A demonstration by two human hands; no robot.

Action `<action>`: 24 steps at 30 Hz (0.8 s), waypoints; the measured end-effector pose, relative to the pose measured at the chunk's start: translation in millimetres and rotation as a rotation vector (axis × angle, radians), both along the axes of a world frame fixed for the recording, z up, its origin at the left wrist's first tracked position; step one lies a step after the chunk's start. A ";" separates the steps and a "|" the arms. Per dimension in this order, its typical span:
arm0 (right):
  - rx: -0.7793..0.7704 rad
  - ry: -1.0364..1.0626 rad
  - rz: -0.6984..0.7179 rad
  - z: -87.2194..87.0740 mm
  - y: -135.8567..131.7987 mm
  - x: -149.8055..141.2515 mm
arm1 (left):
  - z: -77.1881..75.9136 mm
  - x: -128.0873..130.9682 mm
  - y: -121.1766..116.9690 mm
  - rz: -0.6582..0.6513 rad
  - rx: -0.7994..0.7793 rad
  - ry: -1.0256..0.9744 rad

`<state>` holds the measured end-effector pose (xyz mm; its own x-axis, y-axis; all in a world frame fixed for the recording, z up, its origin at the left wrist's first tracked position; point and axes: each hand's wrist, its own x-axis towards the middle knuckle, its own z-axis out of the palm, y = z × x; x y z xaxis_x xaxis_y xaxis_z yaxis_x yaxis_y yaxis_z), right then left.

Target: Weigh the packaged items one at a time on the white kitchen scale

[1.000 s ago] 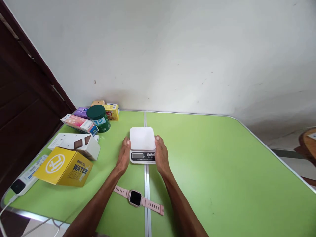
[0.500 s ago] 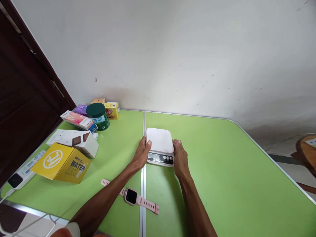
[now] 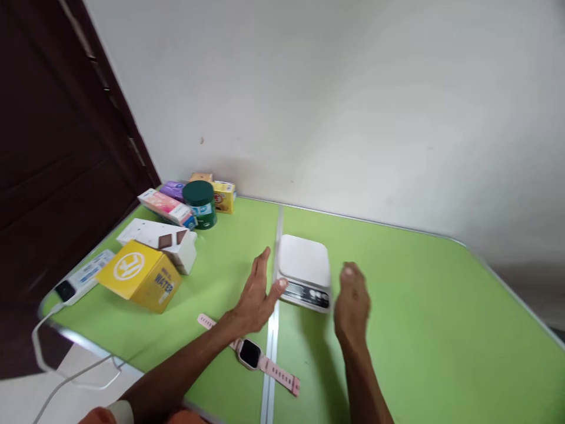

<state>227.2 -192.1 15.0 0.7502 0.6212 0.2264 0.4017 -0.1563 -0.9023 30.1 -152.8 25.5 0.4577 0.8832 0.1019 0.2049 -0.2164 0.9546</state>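
A white kitchen scale (image 3: 304, 259) lies on the green table, its display and buttons facing me. Just left of it is my left hand (image 3: 258, 297), open, thumb spread from the fingers; the thumb tip is at the scale's front left corner, and I cannot tell if it touches. My right hand (image 3: 352, 303) is off the scale's right side with a gap between them, slightly blurred, holding nothing, its fingers partly hidden behind the thumb side. Nearer to me lies a smartwatch (image 3: 249, 354) with a pink strap, partly covered by my left forearm.
On the left stand a yellow box (image 3: 140, 275), a white box (image 3: 185, 254), a pink-and-white box (image 3: 165, 206), a green-lidded jar (image 3: 200, 206) and a small yellow box (image 3: 225, 198). A white power strip (image 3: 86, 275) with a cable lies at the left edge. A metal seam (image 3: 270, 359) crosses the table.
The scale went rightward across the table seam between both hands. Both hands have since come away from its sides, the right one clearly apart. The view has also shifted.
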 end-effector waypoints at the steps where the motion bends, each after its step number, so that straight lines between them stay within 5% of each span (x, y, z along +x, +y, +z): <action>1: 0.014 -0.003 0.002 8.2 -1.2 -8.1 | 4.1 -15.0 -8.8 0.024 0.092 -0.024; 4: 0.061 0.008 0.196 28.9 2.6 -48.1 | 12.8 -65.1 -30.5 0.225 0.420 -0.007; 9: -0.043 0.083 0.813 33.8 30.3 -149.6 | 21.8 -133.5 -37.7 0.868 0.773 0.213; 16: 0.001 -0.033 0.980 14.2 38.3 -237.7 | 29.0 -188.9 -45.5 1.017 0.979 0.292; 19: 0.019 -0.081 0.985 -0.6 22.0 -261.1 | 22.0 -214.3 -45.8 1.170 0.810 0.314; 24: 0.057 -0.204 0.958 -25.6 15.2 -306.7 | -10.7 -233.7 -25.5 1.016 0.301 -0.212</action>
